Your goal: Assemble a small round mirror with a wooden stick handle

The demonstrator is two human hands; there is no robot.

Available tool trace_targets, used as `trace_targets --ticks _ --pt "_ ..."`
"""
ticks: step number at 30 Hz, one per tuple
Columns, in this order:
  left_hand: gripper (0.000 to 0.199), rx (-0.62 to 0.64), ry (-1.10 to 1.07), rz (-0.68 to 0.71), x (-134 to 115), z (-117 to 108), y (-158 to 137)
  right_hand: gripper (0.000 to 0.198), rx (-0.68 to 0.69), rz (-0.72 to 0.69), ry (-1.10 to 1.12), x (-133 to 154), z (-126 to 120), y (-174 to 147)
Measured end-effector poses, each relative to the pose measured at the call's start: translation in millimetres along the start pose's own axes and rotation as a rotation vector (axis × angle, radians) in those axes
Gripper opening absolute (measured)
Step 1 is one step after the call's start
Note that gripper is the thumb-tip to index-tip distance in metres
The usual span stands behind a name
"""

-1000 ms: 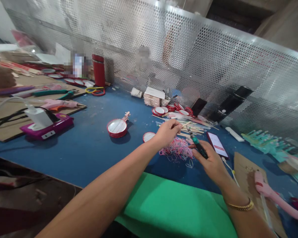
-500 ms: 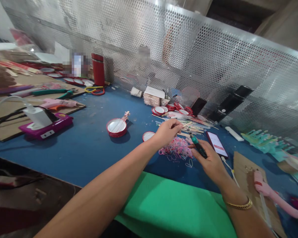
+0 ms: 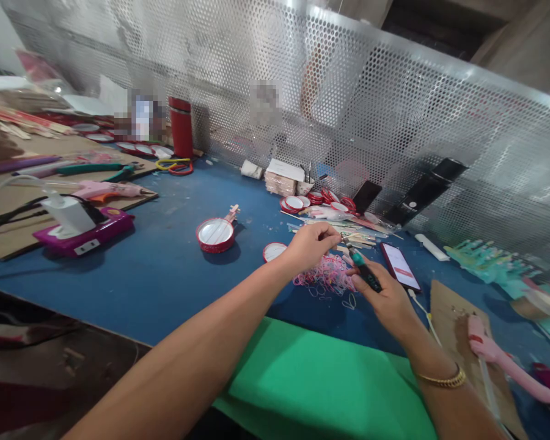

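Note:
My left hand (image 3: 314, 244) is pinched on a thin pale stick (image 3: 360, 236) that points to the right. In my right hand (image 3: 387, 299) is a pair of cutting pliers (image 3: 364, 269) with black and teal handles. The metal jaws meet the stick close to my left fingertips; whether they are closed on it I cannot tell. Below both hands lies a tangle of pink, white and purple rubber bands (image 3: 325, 276). A round red-rimmed disc (image 3: 274, 251) shows partly behind my left wrist. Farther left sits a small red banjo-like piece (image 3: 215, 235) with strings and a short wooden neck.
Loose sticks (image 3: 362, 239), red-rimmed discs (image 3: 294, 204) and a lit phone (image 3: 400, 266) lie beyond my hands. A pink glue gun (image 3: 486, 345) rests on cardboard at right. Left are a purple power strip (image 3: 91, 238) and a red flask (image 3: 181, 128). Perforated metal stands behind.
The plier jaws have moved slightly up and left to the stick beside my left fingertips. My left hand has shifted slightly to the right. The things on the table have stayed put.

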State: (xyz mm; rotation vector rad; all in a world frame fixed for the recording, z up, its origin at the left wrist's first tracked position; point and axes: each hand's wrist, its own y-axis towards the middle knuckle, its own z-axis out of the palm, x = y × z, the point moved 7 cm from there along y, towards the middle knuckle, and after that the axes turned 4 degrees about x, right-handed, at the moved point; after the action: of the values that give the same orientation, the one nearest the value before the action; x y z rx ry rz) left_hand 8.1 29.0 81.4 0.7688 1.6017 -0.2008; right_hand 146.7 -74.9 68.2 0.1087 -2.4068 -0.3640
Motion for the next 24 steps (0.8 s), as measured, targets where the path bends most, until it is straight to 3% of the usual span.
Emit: trace_targets --ticks 4,8,13,18,24 --pt "0.036 -0.014 -0.092 -0.060 8 -2 3 0.041 -0.021 0.115 0.024 -2 -5 -2" --pt "0.038 -0.086 -0.065 -0.063 10 -8 5 0.053 -0.146 0.206 0.049 -9 -12 -5" --pt "0.035 -0.063 0.030 0.044 1 -7 3 0.063 -0.103 0.161 0.144 -8 -7 -4" --pt "0.026 -0.051 0.220 0.118 -16 -5 -6 0.055 -0.070 0.132 0.059 0 -7 -3" --pt "0.023 -0.052 0.275 0.128 -23 -2 -10 0.056 -0.101 0.111 -0.042 8 -11 -5"
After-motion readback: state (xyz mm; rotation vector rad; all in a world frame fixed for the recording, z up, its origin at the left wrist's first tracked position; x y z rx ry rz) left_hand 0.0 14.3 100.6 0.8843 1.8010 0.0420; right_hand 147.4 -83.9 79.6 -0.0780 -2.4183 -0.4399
